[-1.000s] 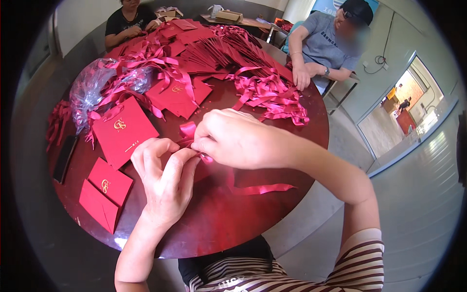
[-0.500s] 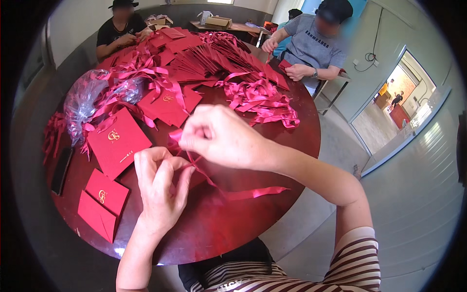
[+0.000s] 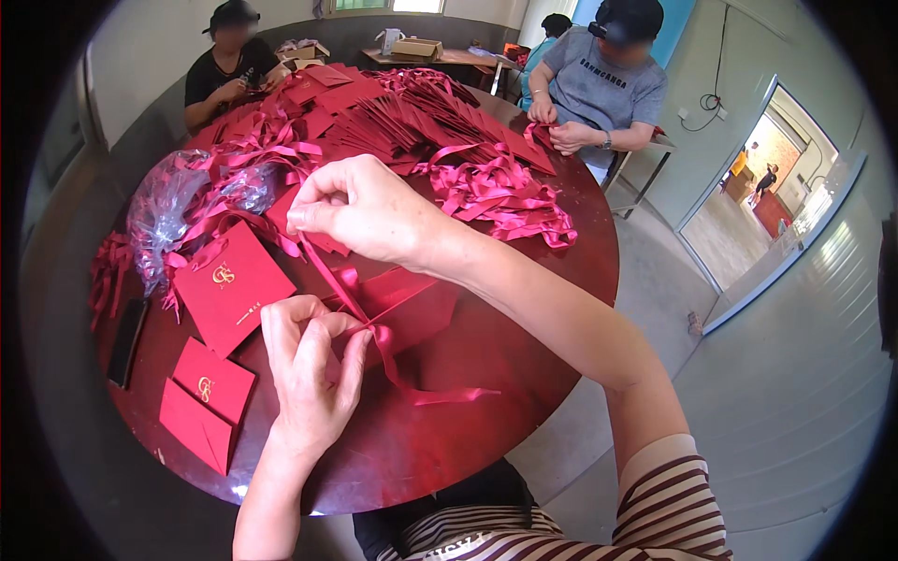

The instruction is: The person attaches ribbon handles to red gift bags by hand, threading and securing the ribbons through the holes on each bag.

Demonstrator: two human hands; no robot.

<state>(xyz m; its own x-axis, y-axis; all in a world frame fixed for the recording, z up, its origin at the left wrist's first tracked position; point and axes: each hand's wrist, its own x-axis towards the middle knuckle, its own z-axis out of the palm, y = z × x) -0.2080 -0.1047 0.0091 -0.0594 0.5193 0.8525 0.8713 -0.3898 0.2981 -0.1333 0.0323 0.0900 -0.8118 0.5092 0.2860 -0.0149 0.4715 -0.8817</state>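
Note:
Between finger and thumb, my left hand (image 3: pixel 313 369) pinches a crimson satin ribbon (image 3: pixel 402 372) at a knot or crossing. Up and to the left of that spot, my right hand (image 3: pixel 369 208) grips one end of the ribbon, which runs taut down to my left fingertips. Its other tail trails rightward over the table. Behind the ribbon, a red paper bag or envelope (image 3: pixel 421 304) lies partly hidden by my hands and arm. Left of my left hand are a red bag with a gold emblem (image 3: pixel 234 285) and a smaller red envelope with a flap (image 3: pixel 198 421).
The round dark-red table (image 3: pixel 449 449) carries a heap of red envelopes (image 3: pixel 383 126), loose ribbons (image 3: pixel 505 196), a clear plastic bag (image 3: pixel 164 201) and a black phone (image 3: pixel 126 341). Two people sit across it, the right one in a grey shirt (image 3: pixel 603 89) handling ribbon.
My right hand has moved left and slightly up, drawing the ribbon end straight. The trailing tail has slid left, and more of the red bag or envelope behind shows. My left hand keeps its pinch.

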